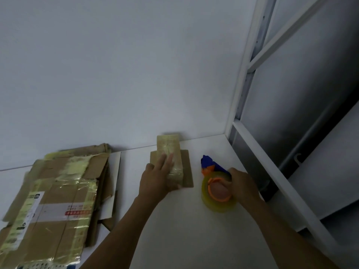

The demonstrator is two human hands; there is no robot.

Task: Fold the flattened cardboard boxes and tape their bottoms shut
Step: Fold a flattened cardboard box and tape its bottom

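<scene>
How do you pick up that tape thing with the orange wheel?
Grab the tape dispenser by its blue frame beside the roll, coming from the right, as the right hand does. It lies on its side on the table, roll face up, so that edge is free for fingers. Probably skip the far blue-orange tip; it may be the cutter.

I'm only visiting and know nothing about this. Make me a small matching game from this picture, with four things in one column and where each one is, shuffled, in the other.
1. small taped box
2. tape dispenser
3. stack of flattened cardboard
4. white shelf frame

A. at the left end of the table
B. gripped by the right hand
C. under the flat fingers of the left hand, near the wall
D. standing along the right side of the table

Pairs: 1-C, 2-B, 3-A, 4-D.
</scene>
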